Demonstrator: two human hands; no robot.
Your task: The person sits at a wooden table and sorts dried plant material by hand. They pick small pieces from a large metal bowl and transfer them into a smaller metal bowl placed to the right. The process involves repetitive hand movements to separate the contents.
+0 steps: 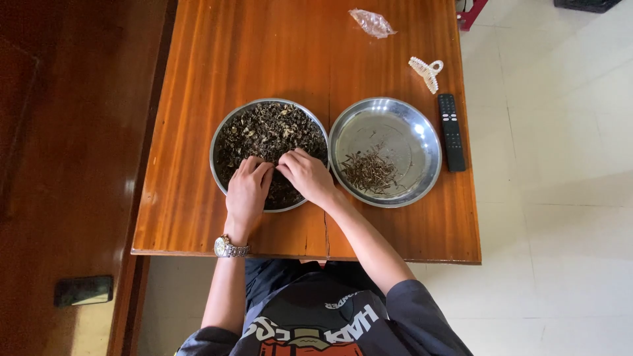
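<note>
A round steel plate (221, 135) on the wooden table is heaped with dark dried leaves (267, 132). My left hand (247, 191) rests in the near part of that heap, fingers bent down into the leaves. My right hand (306, 175) is beside it, fingertips touching the leaves close to my left fingers. Whether either hand pinches anything is hidden. A second steel plate (422, 142) to the right carries a small pile of thin dark stems (369, 173). A metal watch (231, 248) is on my left wrist.
On the wooden table (264, 53), a black remote control (451, 132) lies right of the second plate, a pale hair claw clip (426, 71) behind it, and a crumpled clear plastic bag (372, 23) farther back. A dark phone (83, 291) lies low at the left. Pale tiled floor is at the right.
</note>
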